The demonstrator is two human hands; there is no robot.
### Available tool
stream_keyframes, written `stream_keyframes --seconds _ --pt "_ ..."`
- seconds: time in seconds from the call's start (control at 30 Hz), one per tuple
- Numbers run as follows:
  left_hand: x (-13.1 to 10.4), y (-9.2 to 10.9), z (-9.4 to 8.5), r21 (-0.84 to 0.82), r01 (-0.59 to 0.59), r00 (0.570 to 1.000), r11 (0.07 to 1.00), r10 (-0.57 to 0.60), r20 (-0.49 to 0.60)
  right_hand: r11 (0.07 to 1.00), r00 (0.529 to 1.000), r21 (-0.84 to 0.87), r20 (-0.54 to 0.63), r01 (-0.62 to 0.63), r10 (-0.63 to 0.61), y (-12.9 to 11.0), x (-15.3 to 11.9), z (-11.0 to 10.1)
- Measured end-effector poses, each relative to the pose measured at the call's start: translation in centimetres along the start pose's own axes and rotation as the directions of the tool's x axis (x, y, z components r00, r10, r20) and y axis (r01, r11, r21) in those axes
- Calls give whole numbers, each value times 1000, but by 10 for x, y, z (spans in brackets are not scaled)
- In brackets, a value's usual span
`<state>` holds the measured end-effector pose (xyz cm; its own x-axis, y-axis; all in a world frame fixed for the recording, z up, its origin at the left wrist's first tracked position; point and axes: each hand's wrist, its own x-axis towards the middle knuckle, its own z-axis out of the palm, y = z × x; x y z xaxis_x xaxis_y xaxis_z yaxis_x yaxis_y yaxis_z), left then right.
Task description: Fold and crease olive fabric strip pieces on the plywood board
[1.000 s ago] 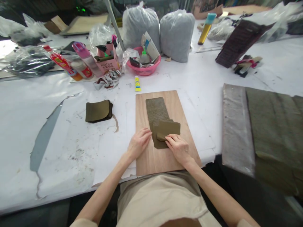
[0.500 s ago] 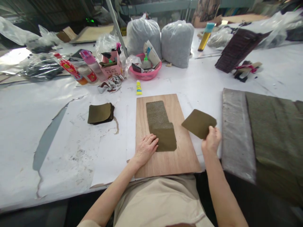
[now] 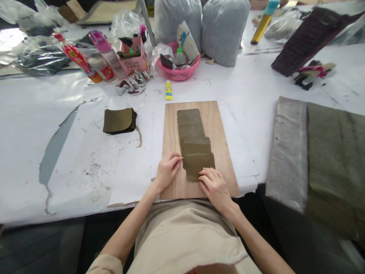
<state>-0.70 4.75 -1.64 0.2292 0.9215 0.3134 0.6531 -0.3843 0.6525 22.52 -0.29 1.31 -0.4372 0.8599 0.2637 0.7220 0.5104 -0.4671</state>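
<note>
Olive fabric pieces overlap in a stepped row on a wooden board (image 3: 222,152). The rough-faced piece (image 3: 189,121) lies farthest from me, and a smooth olive piece (image 3: 196,163) lies on top at the near end. My left hand (image 3: 168,169) pinches at the left edge of the near pieces, thumb and forefinger together. My right hand (image 3: 213,186) rests its fingertips on the lower right part of the top piece, fingers bent and slightly apart. To the left of the board sits a stack of olive pieces (image 3: 118,120).
Behind the board are a yellow tube (image 3: 169,91), a pink basket (image 3: 182,74), a pink box (image 3: 134,62) and bottles. Two full grey bags (image 3: 224,32) stand farther back. Folded olive cloth (image 3: 333,160) lies at the right.
My right hand has brought its olive piece from the right onto the near end of the row. My left hand has drawn back to the row's left edge. The view has tilted down.
</note>
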Motion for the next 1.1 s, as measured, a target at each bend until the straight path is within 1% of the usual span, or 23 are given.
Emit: stream_keyframes --seconds 0.03,0.1,0.13,0.2,0.3,0.37,0.4,0.5,0.63,0.87,1.0,1.1 --pt "-1 1 -2 -4 6 1000 1000 -6 2 1000 1000 25 29 9 -9 -2 -3 4" --pt "-2 2 -3 2 5 1000 1000 -5 14 998 999 70 40 -11 8 1 -4 4" --pt "-1 3 -3 12 2 1000 1000 -2 20 996 999 83 28 -33 31 5 -2 1" --pt "1 5 -1 40 0 1000 999 -1 28 990 993 90 -34 -105 109 15 8 -6" --pt "7 7 5 96 21 1000 995 -22 5 967 957 37 -140 -252 255 33 31 -9" --pt "12 8 9 133 29 999 991 -27 -17 945 934 -43 -174 -324 313 42 45 -3" --pt "14 8 11 148 29 999 989 -26 -23 937 930 -82 -180 -340 321 46 49 1" --pt "17 9 14 176 25 999 984 -22 -23 935 936 -132 -178 -329 304 51 54 15" --pt "13 12 16 192 39 999 981 -37 -13 956 948 -86 -182 -279 260 49 46 23" --pt "1 20 17 157 93 996 983 -94 -1 976 966 48 -142 -211 216 49 40 22" --pt "-2 23 16 126 99 995 987 -101 13 964 951 66 -156 -258 265 51 39 20" --pt "6 19 13 107 120 993 987 -120 -11 962 948 46 -163 -268 272 53 45 13"
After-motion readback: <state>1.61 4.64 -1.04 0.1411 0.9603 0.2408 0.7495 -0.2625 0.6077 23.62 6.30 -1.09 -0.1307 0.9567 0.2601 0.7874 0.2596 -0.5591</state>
